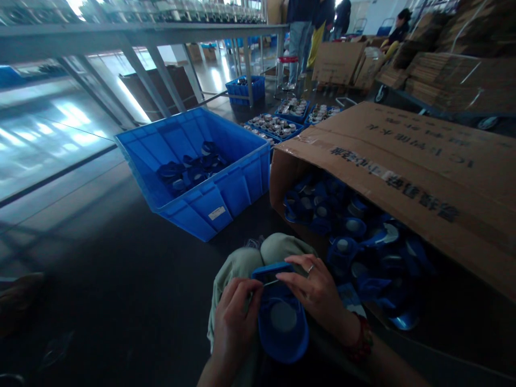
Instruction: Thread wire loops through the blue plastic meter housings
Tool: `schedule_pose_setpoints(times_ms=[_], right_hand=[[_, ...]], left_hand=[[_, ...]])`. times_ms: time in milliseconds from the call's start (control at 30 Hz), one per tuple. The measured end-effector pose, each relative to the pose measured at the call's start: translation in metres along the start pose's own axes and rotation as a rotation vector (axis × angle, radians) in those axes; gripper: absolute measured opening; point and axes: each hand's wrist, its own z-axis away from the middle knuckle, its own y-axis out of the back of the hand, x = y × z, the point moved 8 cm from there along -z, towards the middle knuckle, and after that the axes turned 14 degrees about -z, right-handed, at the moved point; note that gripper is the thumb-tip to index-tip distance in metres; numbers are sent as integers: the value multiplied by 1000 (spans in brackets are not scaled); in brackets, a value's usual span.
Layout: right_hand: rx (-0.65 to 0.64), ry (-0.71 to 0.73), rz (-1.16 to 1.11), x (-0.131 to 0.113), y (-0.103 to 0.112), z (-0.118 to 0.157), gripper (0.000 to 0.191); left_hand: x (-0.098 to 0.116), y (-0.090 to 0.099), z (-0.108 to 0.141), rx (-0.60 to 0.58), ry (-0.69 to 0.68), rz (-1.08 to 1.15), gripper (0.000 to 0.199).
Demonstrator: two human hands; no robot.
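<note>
A blue plastic housing with a round grey disc in its middle and a raised flap at its far end rests on my lap. My left hand is closed at its left side, thumb and forefinger pinched by a thin pale edge below the flap. From the right, my right hand, with a ring and a red bracelet, grips the flap between fingertips and thumb. Whether the pale edge is a separate strip, I cannot tell. More blue housings spill from a tipped carton on my right.
The cardboard carton lies on its side, open toward me. Ahead left stands a blue crate with several blue parts inside. Beyond are blue trays of round metal parts, a metal workbench and people standing.
</note>
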Motion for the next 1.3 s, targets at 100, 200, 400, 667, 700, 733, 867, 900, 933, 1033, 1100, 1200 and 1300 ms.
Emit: schedule_pose_setpoints(times_ms=[100, 200, 400, 667, 700, 733, 867, 900, 933, 1033, 1100, 1200, 1300], right_hand=[[-90, -53, -166, -3, 8, 1, 20], [-225, -107, -365, -9, 7, 5, 32], [-267, -300, -626, -12, 9, 14, 13], [-344, -412, -752, -8, 2, 29, 20], [-315, -454, -748, -2, 3, 32, 20], [-283, -491, -736, 3, 5, 34, 20], [-188, -594, -640, 18, 10, 36, 17], [-161, -603, -619, 20, 11, 35, 17], [-126, -604, -592, 22, 11, 33, 18], [-28, -588, -493, 26, 9, 24, 20], [15, -595, -422, 28, 5, 19, 21], [61, -617, -379, 27, 3, 15, 26], [47, -682, -454, 22, 3, 18, 31]], left_hand=[[4, 22, 1, -45, 65, 140, 6], [5, 33, 4, -84, 123, 236, 8], [-4, 23, 13, -170, 235, 430, 10], [-18, -1, 25, -280, 436, 645, 15], [-20, -3, 25, -290, 449, 624, 15], [-22, -6, 26, -315, 455, 598, 15], [-27, -22, 26, -444, 432, 501, 19], [-30, -25, 25, -453, 444, 480, 21], [-33, -28, 24, -449, 467, 453, 22], [-44, -33, 19, -396, 547, 358, 21], [-47, -36, 14, -370, 571, 333, 22], [-47, -34, 8, -349, 592, 336, 25], [-39, -26, 9, -409, 589, 387, 26]])
